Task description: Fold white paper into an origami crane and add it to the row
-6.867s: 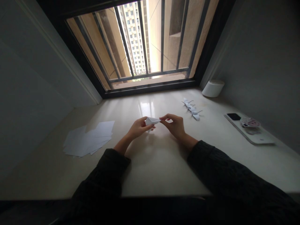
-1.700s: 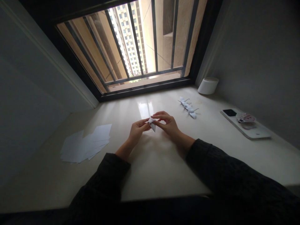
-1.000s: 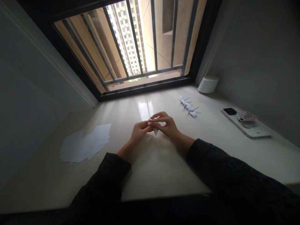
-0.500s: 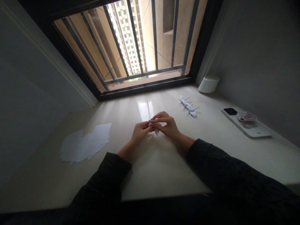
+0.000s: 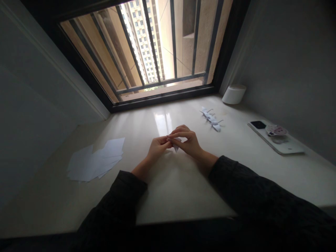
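A small piece of folded white paper (image 5: 176, 148) is pinched between my two hands above the pale sill, one pointed corner hanging down toward me. My left hand (image 5: 158, 147) grips it from the left with closed fingers. Thumb and fingertips of my right hand (image 5: 189, 141) press together on its upper part, meeting the left fingertips. Most of the paper is hidden behind the fingers. Several folded paper cranes (image 5: 211, 119) stand in a row beyond my right hand.
Loose white paper sheets (image 5: 96, 161) lie overlapping at the left. On the right are a white phone (image 5: 285, 141) with a round grip on its back and a white cylindrical object (image 5: 234, 95) by the wall. A barred window (image 5: 162, 98) closes off the far side.
My right fingertips have shifted very slightly over the folded paper. Both hands stay in the same place, and everything else is unchanged.
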Action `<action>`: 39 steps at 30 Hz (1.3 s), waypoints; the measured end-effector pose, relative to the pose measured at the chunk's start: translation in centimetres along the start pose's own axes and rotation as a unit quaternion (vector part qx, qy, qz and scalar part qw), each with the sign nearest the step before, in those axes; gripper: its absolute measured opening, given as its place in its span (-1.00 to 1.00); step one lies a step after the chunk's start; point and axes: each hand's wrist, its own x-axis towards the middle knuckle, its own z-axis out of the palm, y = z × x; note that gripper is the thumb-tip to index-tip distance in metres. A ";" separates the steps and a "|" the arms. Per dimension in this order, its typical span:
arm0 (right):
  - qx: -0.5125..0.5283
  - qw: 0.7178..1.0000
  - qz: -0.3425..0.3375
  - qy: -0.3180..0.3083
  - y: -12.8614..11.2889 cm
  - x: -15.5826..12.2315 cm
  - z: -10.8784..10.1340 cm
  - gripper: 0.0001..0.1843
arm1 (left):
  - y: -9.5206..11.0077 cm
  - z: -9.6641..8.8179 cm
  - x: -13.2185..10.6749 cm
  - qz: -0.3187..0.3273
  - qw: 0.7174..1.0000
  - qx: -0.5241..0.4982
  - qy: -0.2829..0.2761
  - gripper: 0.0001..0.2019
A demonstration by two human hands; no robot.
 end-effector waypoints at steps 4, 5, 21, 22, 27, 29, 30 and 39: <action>-0.005 1.000 -0.008 0.000 -0.1 0.0 0.0 -0.92 | -0.2 0.0 0.0 0.003 1.000 -0.004 -0.002 -0.72; -0.006 1.000 -0.009 -0.001 -0.2 0.0 0.0 -0.93 | -0.2 -0.1 0.1 0.004 1.000 -0.004 -0.001 -0.72; 0.091 0.981 0.159 -0.060 2.6 0.1 -0.9 -0.65 | 0.0 -0.8 -0.1 0.087 0.988 0.027 0.128 -0.56; 0.111 0.977 0.169 -0.065 2.8 0.0 -0.9 -0.66 | 0.1 -0.7 -0.2 0.094 0.987 0.043 0.124 -0.57; 0.215 0.953 0.198 -0.082 3.0 -0.1 -0.5 -0.70 | 0.3 -0.5 -0.3 0.092 0.990 0.054 0.097 -0.52; 0.243 0.944 0.211 -0.074 3.0 -0.1 -0.4 -0.72 | 0.3 -0.4 -0.2 0.077 0.993 0.005 0.086 -0.49; 0.250 0.941 0.217 -0.069 3.0 -0.1 -0.3 -0.72 | 0.3 -0.4 -0.1 0.065 0.994 -0.021 0.084 -0.50; 0.236 0.944 0.216 -0.082 3.0 -0.3 -0.6 -0.78 | 0.0 -0.5 0.1 -0.015 0.991 -0.113 0.073 -0.62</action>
